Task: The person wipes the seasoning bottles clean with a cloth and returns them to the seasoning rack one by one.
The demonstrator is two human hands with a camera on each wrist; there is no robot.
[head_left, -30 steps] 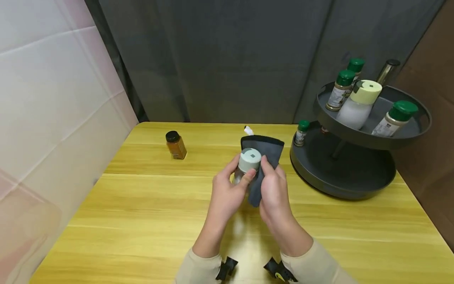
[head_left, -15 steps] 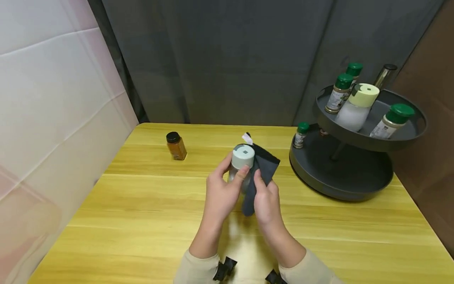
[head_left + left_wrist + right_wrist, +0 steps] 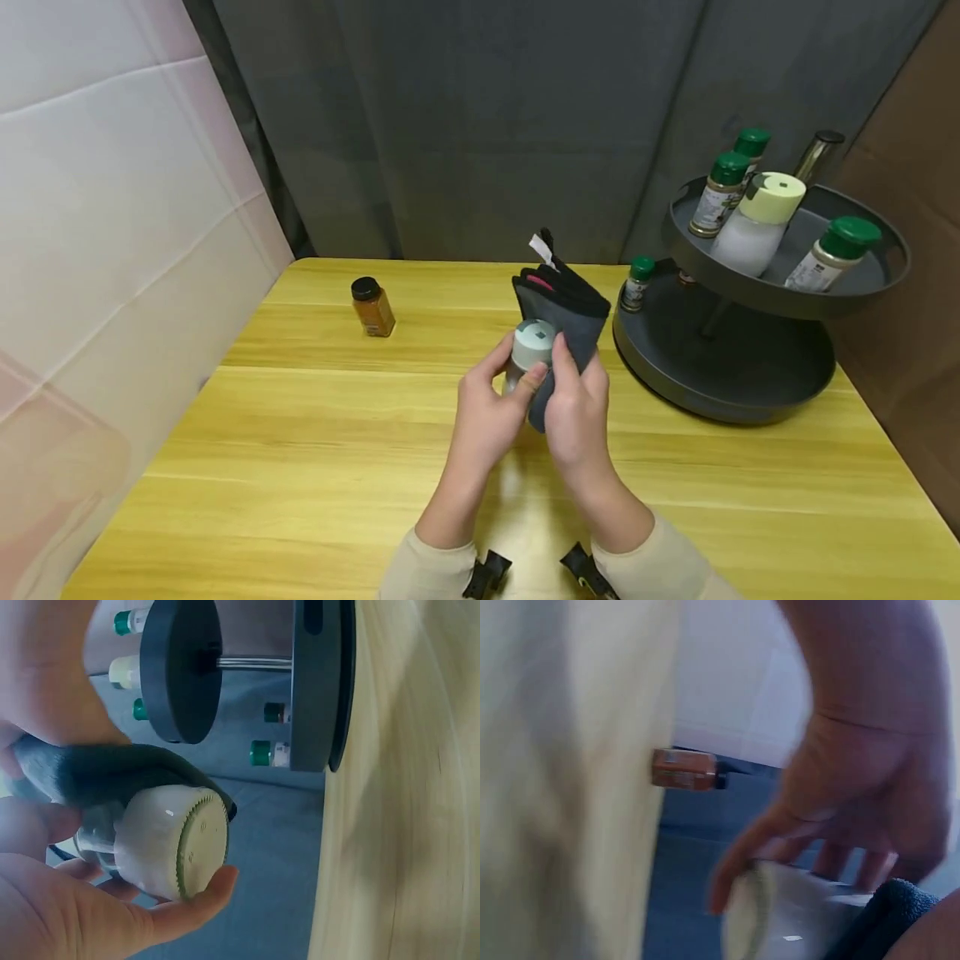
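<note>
The left hand (image 3: 487, 417) gripped a small clear jar with a pale green ribbed lid (image 3: 531, 348), its fingers curled around the glass body, above the middle of the yellow wooden table (image 3: 300, 450). The right hand (image 3: 576, 412) held a dark grey cloth (image 3: 566, 312) pressed against the right side of the jar. At the far left of the table stood a small orange spice jar with a black cap (image 3: 371, 307). At the right stood a dark two-level round rack (image 3: 750, 375) with green-capped bottles.
</note>
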